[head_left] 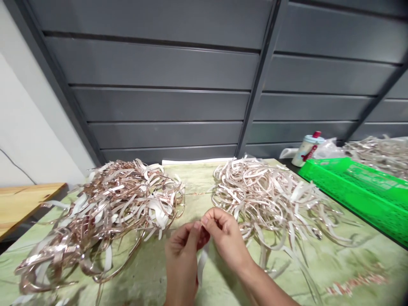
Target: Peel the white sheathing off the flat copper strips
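Observation:
My left hand (186,242) and my right hand (223,233) meet fingertip to fingertip above the green patterned tabletop. Both are closed in a pinch on a thin strip (202,263), whose pale end hangs down between them. The exact spot they grip is mostly hidden by the fingers. To the left lies a tangled heap of shiny rose-gold and white strips (127,204). Another heap of paler strips (261,195) sits just beyond and to the right of my right hand.
A green plastic basket (344,187) stands at the right edge, with more strips (379,153) behind it. At the back right is a cup with a blue lid (304,151). Small pinkish scraps (357,282) lie front right. A grey panelled wall (165,102) rises behind the table.

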The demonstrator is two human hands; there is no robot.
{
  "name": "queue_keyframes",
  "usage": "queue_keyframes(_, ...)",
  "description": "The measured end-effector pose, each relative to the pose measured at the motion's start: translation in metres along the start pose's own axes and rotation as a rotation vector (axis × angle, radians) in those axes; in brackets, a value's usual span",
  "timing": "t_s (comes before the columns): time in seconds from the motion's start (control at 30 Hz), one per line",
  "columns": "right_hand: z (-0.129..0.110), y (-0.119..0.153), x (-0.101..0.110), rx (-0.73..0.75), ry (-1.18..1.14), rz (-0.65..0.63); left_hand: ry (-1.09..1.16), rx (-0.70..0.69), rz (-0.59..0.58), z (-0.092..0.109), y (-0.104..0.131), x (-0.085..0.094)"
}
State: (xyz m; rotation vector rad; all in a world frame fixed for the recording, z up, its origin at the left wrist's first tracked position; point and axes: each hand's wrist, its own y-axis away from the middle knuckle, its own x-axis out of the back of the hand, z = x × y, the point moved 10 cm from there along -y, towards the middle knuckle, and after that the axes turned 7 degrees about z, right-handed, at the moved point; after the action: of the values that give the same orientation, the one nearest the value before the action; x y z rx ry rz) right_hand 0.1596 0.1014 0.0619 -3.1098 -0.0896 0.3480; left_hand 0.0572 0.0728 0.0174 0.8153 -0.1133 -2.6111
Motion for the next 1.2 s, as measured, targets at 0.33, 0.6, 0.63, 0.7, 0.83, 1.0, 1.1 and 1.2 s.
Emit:
queue_keyframes(0.33, -0.003, 0.003, -0.003, 0.088, -0.075, 0.013, 0.250, 0.031, 0.097, -0.002, 0.005, 0.004)
queue_keyframes(0.6, -0.010, 0.008, -0.016, 0.118, -0.013, -0.028, 0.202, -0.043, 0.012, 0.007, 0.005, -0.003)
queue_keyframes(0.63, -0.008, 0.008, -0.016, 0.109, -0.048, -0.029, 0.238, -0.018, 0.031, 0.005, 0.004, -0.001)
queue_keyframes(0.7, -0.005, 0.007, -0.014, 0.090, -0.150, -0.017, 0.318, 0.040, 0.099, 0.000, 0.003, 0.006)
queue_keyframes(0.83, 0.000, 0.001, -0.007, 0.018, -0.348, 0.000, 0.415, 0.115, 0.196, -0.005, 0.003, 0.012)
queue_keyframes(1.0, -0.004, -0.007, 0.000, -0.037, -0.256, -0.063, 0.361, 0.106, 0.239, -0.001, 0.004, 0.011)
queue_keyframes(1.1, -0.009, -0.008, 0.009, -0.064, -0.318, -0.052, 0.330, 0.101, 0.222, -0.001, 0.004, 0.008)
queue_keyframes(1.2, -0.019, -0.006, 0.018, -0.009, -0.387, -0.010, 0.317, 0.085, 0.228, -0.001, 0.002, 0.011)
